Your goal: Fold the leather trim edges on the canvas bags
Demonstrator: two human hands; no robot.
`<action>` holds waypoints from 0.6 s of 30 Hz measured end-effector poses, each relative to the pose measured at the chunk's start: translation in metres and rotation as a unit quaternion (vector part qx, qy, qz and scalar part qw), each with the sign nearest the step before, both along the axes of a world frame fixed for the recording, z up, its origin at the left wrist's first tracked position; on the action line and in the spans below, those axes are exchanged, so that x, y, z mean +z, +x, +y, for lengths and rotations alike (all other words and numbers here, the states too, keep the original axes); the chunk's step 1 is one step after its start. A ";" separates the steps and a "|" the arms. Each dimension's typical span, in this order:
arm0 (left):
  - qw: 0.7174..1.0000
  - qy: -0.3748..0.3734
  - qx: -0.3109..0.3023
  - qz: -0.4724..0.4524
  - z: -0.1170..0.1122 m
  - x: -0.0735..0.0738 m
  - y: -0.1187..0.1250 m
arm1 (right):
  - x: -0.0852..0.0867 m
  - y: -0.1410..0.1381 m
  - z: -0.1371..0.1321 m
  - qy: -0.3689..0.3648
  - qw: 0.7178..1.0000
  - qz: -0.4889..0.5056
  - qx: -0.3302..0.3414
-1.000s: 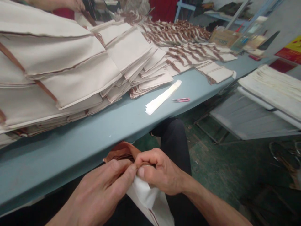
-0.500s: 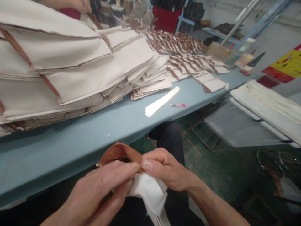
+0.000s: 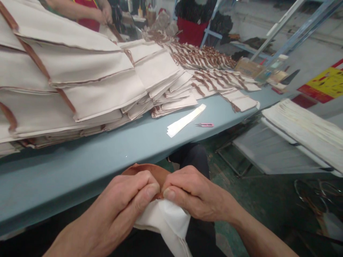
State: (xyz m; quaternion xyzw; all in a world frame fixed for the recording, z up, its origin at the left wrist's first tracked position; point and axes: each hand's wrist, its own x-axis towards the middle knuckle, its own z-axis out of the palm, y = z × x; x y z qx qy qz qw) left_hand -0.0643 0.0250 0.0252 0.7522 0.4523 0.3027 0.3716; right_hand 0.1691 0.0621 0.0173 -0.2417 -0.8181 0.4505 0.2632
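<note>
The left hand [image 3: 122, 203] and right hand [image 3: 194, 194] pinch side by side, thumbs and fingers pressed together on a tan binding [image 3: 144, 170] along the edge of a cream canvas piece [image 3: 167, 221], held low over the person's dark trousers [image 3: 194, 157], just near the blue-grey table [image 3: 53, 175]. The tight, close pinches seem meant to keep the binding from slipping. Stacked canvas bags [image 3: 93, 85] lie far left (neatly overlapped, edges outward, perhaps for easy counting), with thread snips [image 3: 204, 125] beyond the hands.
</note>
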 end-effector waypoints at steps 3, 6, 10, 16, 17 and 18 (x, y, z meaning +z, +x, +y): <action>0.999 -0.018 -0.043 -0.018 0.005 -0.006 0.009 | -0.009 0.000 -0.001 -0.049 0.999 0.008 -0.016; 0.998 -0.024 -0.059 -0.027 0.005 -0.009 0.012 | -0.015 0.000 -0.003 -0.052 0.998 0.006 -0.026; 0.996 -0.032 -0.080 0.007 0.003 -0.005 0.010 | -0.014 0.001 -0.005 -0.016 1.000 -0.001 -0.020; 0.996 -0.045 -0.053 0.051 0.000 0.004 0.017 | -0.011 0.003 -0.003 0.050 0.998 -0.003 -0.022; 0.997 -0.051 -0.052 0.036 0.001 0.003 0.019 | -0.011 0.003 -0.003 0.040 0.999 0.009 -0.020; 0.997 -0.058 -0.048 0.016 0.001 0.001 0.021 | -0.011 0.003 -0.003 0.022 0.999 0.022 -0.019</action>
